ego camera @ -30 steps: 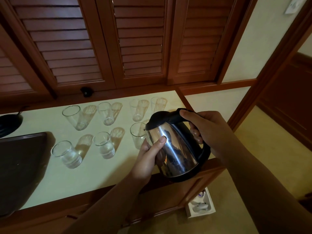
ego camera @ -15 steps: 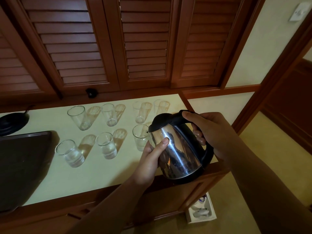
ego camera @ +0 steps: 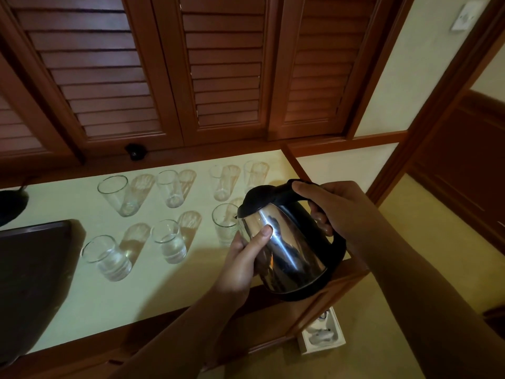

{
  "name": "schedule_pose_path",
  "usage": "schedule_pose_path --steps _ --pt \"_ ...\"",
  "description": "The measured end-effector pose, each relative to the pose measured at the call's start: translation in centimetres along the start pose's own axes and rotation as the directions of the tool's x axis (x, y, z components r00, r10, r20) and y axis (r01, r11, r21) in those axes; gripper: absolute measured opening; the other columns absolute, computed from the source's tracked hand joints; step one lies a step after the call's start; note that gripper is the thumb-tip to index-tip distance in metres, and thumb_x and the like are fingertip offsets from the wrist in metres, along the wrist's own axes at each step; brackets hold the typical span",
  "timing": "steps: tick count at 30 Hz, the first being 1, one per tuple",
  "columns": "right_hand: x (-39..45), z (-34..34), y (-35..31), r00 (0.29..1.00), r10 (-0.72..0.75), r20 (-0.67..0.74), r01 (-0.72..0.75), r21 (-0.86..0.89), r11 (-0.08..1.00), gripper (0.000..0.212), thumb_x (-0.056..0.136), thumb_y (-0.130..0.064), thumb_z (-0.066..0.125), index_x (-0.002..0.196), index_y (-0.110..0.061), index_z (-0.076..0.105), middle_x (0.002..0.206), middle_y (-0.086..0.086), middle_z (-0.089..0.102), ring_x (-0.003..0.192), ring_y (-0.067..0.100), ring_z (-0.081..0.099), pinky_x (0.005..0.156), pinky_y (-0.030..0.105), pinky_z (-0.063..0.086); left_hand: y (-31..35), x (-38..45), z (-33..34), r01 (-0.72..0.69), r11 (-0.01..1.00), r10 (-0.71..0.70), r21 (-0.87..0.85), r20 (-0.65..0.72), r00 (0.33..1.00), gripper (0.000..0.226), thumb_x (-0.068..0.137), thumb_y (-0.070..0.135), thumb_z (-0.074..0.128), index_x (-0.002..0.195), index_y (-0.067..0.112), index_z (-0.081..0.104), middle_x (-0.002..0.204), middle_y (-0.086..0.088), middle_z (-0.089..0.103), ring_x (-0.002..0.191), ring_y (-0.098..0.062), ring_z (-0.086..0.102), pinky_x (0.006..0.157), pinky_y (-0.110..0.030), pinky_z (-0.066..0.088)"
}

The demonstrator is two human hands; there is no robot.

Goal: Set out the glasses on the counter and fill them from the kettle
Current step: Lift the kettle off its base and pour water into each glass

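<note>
in the last second my right hand (ego camera: 336, 212), closed on the handle, and my left fingers (ego camera: 261, 236), pressed on its side, kept the kettle (ego camera: 287, 242) tilted at the glass (ego camera: 225, 224) just beyond them, so i judge pouring continues.

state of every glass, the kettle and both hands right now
kettle: lid shut, tilted toward the front right glass
front left glass: upright, partly filled
front middle glass: upright, partly filled
front right glass: upright, fill level unclear
four back glasses: upright, look empty
left hand: steadying the kettle body
right hand: gripping the kettle handle
tray: nothing on the visible part
</note>
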State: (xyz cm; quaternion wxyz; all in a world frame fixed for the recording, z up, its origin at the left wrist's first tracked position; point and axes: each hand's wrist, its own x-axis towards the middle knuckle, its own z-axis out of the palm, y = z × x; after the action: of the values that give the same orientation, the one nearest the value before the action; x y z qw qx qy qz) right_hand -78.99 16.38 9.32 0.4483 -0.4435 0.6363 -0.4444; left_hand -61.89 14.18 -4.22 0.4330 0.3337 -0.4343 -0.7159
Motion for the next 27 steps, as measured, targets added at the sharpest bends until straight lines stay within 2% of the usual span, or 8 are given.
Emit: schedule_pose_path --steps 4,8,11,15,18,20,24,27 --pt "0.0 0.1 -0.1 1.000 0.005 -0.009 -0.005 -0.032 0.999 0.044 0.093 -0.038 0.071 0.063 -0.010 0.057 0.051 0.001 0.045 0.040 0.011 0.037 0.045 0.022 0.035 -0.1 0.2 -0.4 0.033 0.999 -0.034 -0.011 -0.021 0.999 0.062 0.066 0.055 0.082 0.093 0.003 0.064 0.064 0.005 0.075 0.063 -0.008 0.074 0.057 -0.018 0.055" --pt "0.0 0.4 -0.2 0.999 0.017 -0.027 -0.019 -0.055 0.998 0.043 0.093 -0.039 0.071 0.065 -0.010 0.059 0.051 0.000 0.046 0.041 0.010 0.039 0.046 0.021 0.037 -0.2 0.3 -0.7 0.062 0.998 -0.062 -0.021 -0.015 0.998 0.042 0.078 0.045 0.078 0.093 0.007 0.066 0.067 0.004 0.076 0.070 -0.013 0.076 0.061 -0.019 0.057" --pt "-0.1 0.7 -0.2 0.999 0.014 -0.042 -0.017 -0.070 0.997 0.042 0.094 -0.039 0.070 0.065 -0.010 0.058 0.050 -0.001 0.047 0.040 0.009 0.039 0.045 0.020 0.038 0.0 0.1 -0.8 0.075 0.997 -0.075 0.015 0.013 0.997 0.060 0.062 0.060 0.091 0.082 0.012 0.061 0.062 0.005 0.074 0.065 -0.010 0.074 0.060 -0.018 0.056" --pt "-0.5 1.0 0.3 0.997 -0.013 -0.074 0.008 -0.064 0.998 0.042 0.095 -0.039 0.069 0.073 -0.005 0.061 0.051 -0.001 0.046 0.040 0.009 0.039 0.045 0.020 0.038 0.5 -0.1 -1.4 0.095 0.995 -0.094 0.042 -0.017 0.995 0.074 0.071 0.057 0.082 0.123 0.006 0.068 0.101 -0.007 0.083 0.098 -0.029 0.078 0.081 -0.035 0.063" --pt "-0.8 1.2 0.9 0.995 -0.034 -0.096 0.032 -0.018 0.999 0.040 0.093 -0.038 0.071 0.079 -0.001 0.064 0.052 0.001 0.045 0.042 0.011 0.038 0.045 0.021 0.037 0.4 -0.1 -1.8 0.066 0.995 -0.064 0.081 -0.025 0.998 0.059 0.077 0.050 0.078 0.126 0.018 0.071 0.119 -0.012 0.081 0.113 -0.032 0.076 0.100 -0.050 0.058" --pt "-1.1 1.2 1.4 0.991 -0.050 -0.120 0.054 0.029 0.998 0.039 0.093 -0.036 0.072 0.081 0.001 0.065 0.051 0.000 0.045 0.042 0.011 0.037 0.044 0.021 0.036 0.5 -0.1 -2.0 0.056 0.993 -0.056 0.100 -0.007 0.998 0.049 0.081 0.044 0.077 0.124 0.022 0.070 0.115 -0.008 0.082 0.109 -0.026 0.078 0.094 -0.043 0.061" --pt "-2.0 1.1 2.9 0.979 -0.076 -0.190 0.097 0.103 0.990 0.046 0.088 -0.038 0.074 0.075 0.004 0.063 0.048 -0.001 0.046 0.038 0.011 0.039 0.041 0.019 0.037 0.8 0.0 -2.2 0.027 0.993 -0.028 0.118 0.010 1.000 0.074 0.074 0.045 0.081 0.134 0.006 0.062 0.116 -0.014 0.081 0.104 -0.029 0.079 0.080 -0.031 0.062" --pt "-2.7 0.8 3.5 0.973 -0.081 -0.215 0.121 0.184 0.975 0.051 0.082 -0.042 0.072 0.072 0.006 0.059 0.048 0.001 0.046 0.037 0.010 0.040 0.042 0.019 0.039 1.6 -0.1 -1.8 0.014 0.990 -0.012 0.143 -0.015 1.000 0.071 0.074 0.037 0.083 0.131 0.002 0.061 0.106 -0.010 0.081 0.096 -0.022 0.079 0.074 -0.025 0.060"
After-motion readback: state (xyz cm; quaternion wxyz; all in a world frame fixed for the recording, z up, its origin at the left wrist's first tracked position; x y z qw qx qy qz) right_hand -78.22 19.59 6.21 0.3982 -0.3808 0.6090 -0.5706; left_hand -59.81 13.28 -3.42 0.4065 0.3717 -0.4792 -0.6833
